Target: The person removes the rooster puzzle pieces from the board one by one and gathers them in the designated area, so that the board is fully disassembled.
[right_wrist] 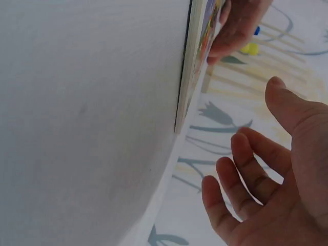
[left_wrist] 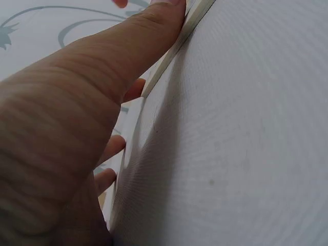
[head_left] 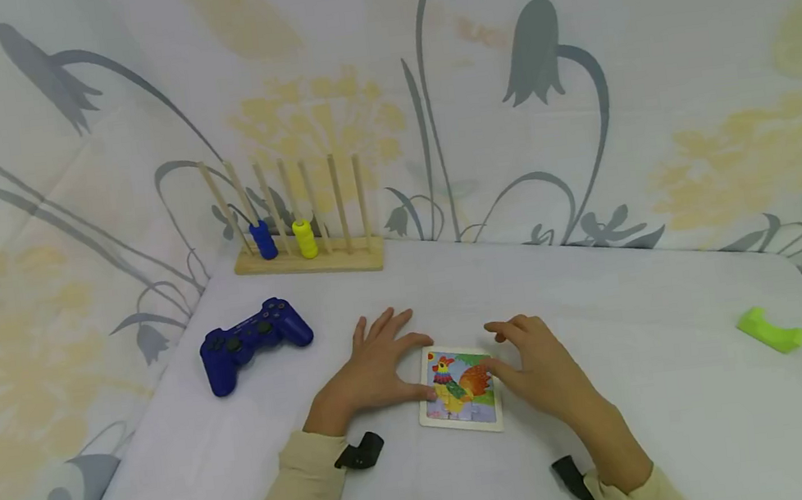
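White-edged, the small puzzle [head_left: 461, 389] with a bright rooster picture lies flat on the white cloth [head_left: 399, 489], between the person's two hands. To handle it well, the left hand [head_left: 378, 372] would best brace the left edge with light, even pressure, so the frame does not skid over the cloth. Any piece would be better pressed straight down with a fingertip than pushed sideways, and the right thumb kept from hiding the seams. Whether every piece sits flush is too small to tell.

The puzzle is just right of the left hand, whose thumb touches the near part of its left side while the forefinger reaches its far left corner; the fingers are spread apart, not clamped. It lies to the left of the right hand [head_left: 532, 359], whose thumb and fingers are also apart and loosely bent, holding nothing. That thumb hangs over the right edge in the head view; the right wrist view shows a gap between hand and frame.
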Demonstrator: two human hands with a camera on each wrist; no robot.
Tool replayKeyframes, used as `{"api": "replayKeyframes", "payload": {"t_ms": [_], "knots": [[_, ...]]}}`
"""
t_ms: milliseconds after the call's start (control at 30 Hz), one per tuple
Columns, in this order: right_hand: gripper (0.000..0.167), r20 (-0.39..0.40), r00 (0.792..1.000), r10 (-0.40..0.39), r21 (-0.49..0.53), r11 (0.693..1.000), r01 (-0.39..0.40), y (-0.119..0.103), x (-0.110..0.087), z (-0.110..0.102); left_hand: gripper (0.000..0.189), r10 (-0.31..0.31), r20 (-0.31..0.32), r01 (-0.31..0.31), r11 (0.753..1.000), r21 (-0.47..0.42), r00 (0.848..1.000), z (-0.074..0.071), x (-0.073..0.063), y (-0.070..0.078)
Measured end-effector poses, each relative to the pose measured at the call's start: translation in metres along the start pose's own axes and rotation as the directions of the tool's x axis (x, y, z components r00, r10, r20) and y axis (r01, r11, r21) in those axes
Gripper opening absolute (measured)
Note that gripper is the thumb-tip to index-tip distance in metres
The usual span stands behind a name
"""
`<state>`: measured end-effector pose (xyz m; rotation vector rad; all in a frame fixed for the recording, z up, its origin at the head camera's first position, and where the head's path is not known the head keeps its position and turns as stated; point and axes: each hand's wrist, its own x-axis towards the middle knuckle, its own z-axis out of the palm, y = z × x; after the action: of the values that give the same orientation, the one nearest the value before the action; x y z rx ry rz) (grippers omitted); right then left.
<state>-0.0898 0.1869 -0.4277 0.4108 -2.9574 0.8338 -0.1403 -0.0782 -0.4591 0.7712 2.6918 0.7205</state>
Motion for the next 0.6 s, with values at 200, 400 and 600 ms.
{"api": "replayKeyframes", "payload": {"t_ms": [200, 400, 600], "knots": [[0.041, 0.12, 0.992, -0.039, 0.075, 0.997, 0.03, -0.015, 0.015, 0.01, 0.078, 0.016, 0.016, -0.016, 1.0, -0.01, 1.0, -0.003, -0.001, -0.001], [0.037, 0.187, 0.982, -0.042, 0.096, 0.995, 0.024, -0.022, 0.026, 0.023, 0.078, 0.031, 0.025, -0.031, 0.999, -0.009, 0.999, -0.005, -0.001, -0.002], [0.029, 0.219, 0.975, -0.029, 0.051, 0.999, 0.018, -0.026, 0.031, 0.033, 0.077, 0.046, 0.028, -0.046, 0.999, -0.009, 0.999, -0.004, -0.001, -0.002]]}}
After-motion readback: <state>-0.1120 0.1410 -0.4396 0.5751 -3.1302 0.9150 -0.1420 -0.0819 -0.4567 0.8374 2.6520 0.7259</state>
